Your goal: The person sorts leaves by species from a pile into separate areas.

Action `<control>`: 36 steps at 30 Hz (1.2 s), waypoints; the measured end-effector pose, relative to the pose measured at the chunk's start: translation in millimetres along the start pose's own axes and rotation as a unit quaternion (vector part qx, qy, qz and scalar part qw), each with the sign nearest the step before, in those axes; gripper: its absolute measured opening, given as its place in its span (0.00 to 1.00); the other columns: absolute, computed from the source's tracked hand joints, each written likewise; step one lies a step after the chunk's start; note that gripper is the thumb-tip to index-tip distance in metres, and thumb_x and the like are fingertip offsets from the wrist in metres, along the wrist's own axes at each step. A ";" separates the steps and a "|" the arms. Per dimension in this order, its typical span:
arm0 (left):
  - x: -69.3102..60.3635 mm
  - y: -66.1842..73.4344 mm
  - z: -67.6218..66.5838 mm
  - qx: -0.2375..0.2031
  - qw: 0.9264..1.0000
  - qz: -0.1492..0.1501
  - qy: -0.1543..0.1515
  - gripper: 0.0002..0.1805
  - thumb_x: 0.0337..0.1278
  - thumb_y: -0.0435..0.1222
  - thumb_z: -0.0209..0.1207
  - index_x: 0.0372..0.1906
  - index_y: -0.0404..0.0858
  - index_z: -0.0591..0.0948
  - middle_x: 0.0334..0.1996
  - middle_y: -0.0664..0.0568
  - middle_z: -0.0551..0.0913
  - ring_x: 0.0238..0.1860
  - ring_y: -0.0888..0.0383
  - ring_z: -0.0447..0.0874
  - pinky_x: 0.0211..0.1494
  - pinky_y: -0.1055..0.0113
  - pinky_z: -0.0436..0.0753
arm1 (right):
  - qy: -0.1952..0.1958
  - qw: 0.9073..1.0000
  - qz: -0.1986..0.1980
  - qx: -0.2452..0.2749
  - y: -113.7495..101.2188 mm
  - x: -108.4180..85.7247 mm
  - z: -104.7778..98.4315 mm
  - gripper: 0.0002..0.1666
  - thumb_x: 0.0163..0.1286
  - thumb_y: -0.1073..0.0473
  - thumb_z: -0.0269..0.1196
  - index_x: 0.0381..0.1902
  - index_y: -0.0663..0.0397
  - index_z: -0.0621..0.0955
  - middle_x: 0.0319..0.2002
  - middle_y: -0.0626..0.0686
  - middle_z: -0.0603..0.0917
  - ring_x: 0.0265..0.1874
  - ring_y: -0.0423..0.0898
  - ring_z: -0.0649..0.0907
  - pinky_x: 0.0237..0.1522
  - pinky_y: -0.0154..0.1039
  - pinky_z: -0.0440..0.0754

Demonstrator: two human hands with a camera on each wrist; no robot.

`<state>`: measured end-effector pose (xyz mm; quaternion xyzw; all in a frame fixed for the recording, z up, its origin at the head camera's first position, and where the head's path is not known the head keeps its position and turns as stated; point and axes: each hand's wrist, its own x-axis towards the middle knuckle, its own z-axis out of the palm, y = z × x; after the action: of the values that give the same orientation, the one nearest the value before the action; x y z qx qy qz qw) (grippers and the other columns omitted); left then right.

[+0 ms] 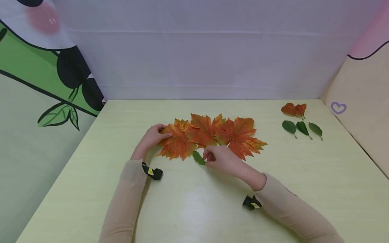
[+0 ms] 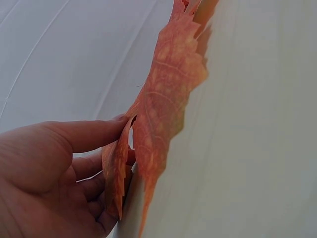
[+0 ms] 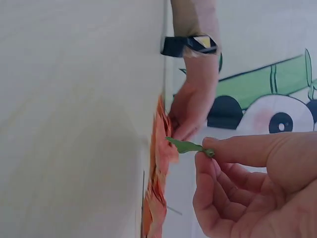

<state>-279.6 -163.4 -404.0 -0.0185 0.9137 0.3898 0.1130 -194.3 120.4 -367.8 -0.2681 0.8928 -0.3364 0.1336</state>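
Note:
Orange maple leaves (image 1: 177,143) lie overlapping in a spread across the middle of the table. My left hand (image 1: 153,136) is at their left end. In the left wrist view its thumb and fingers (image 2: 94,136) pinch the edge of an orange maple leaf (image 2: 161,99). My right hand (image 1: 226,160) pinches a small green leaf (image 1: 199,158) by its stem end, just in front of the spread. The right wrist view shows that green leaf (image 3: 185,145) between thumb and forefinger, its tip pointing toward the orange leaves (image 3: 159,163).
At the back right of the table (image 1: 304,189) lie small reddish-orange leaves (image 1: 293,110). Nearer than these, three green leaves (image 1: 302,128) lie in a row. A pale cloth backdrop (image 1: 212,60) rises behind the table's far edge. Each wrist wears a black camera (image 1: 156,173).

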 end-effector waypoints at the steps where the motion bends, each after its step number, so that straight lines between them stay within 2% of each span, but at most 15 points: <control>1: 0.2 -0.2 0.0 0.000 1.000 -0.001 -0.001 0.28 0.57 0.43 0.57 0.59 0.33 0.67 0.56 0.39 0.70 0.53 0.46 0.68 0.57 0.53 0.67 | 0.006 1.000 0.007 0.005 1.8 -0.4 -3.3 0.06 0.57 0.65 0.64 0.33 0.53 0.78 0.25 0.45 0.78 0.26 0.40 0.75 0.29 0.32 0.74; 10: 1.3 -0.6 -1.5 0.003 1.000 0.000 0.001 0.28 0.57 0.43 0.57 0.59 0.33 0.67 0.55 0.39 0.71 0.52 0.46 0.68 0.56 0.53 0.68 | 0.078 0.996 0.048 0.018 24.1 -3.2 -34.5 0.08 0.59 0.62 0.63 0.37 0.53 0.78 0.30 0.48 0.80 0.30 0.43 0.77 0.32 0.35 0.75; 20: -0.2 1.6 -1.4 0.005 1.000 -0.002 -0.005 0.29 0.57 0.44 0.57 0.60 0.32 0.66 0.57 0.38 0.69 0.54 0.45 0.67 0.58 0.53 0.67 | 0.135 0.983 0.114 0.044 63.8 -3.2 -74.5 0.11 0.63 0.61 0.59 0.43 0.59 0.76 0.38 0.57 0.80 0.38 0.50 0.78 0.39 0.41 0.75; 28: -2.3 3.9 -2.7 0.000 1.000 -0.002 -0.002 0.28 0.58 0.43 0.57 0.58 0.32 0.67 0.56 0.39 0.70 0.54 0.45 0.67 0.59 0.52 0.66 | 0.171 0.966 0.174 0.080 107.6 -8.0 -97.6 0.16 0.66 0.60 0.55 0.48 0.64 0.74 0.43 0.63 0.77 0.43 0.56 0.76 0.41 0.43 0.72; 36: -1.1 0.8 -3.8 -0.012 1.000 0.010 0.001 0.28 0.56 0.44 0.58 0.58 0.33 0.69 0.55 0.39 0.71 0.53 0.46 0.68 0.57 0.54 0.68 | 0.206 0.946 0.239 0.076 147.7 -17.4 -112.5 0.19 0.66 0.60 0.53 0.52 0.66 0.72 0.47 0.66 0.76 0.44 0.59 0.76 0.38 0.42 0.72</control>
<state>-279.3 -165.7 -400.6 -0.0107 0.9092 0.4020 0.1081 -284.5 282.9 -383.0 0.0395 0.9107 -0.4090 0.0427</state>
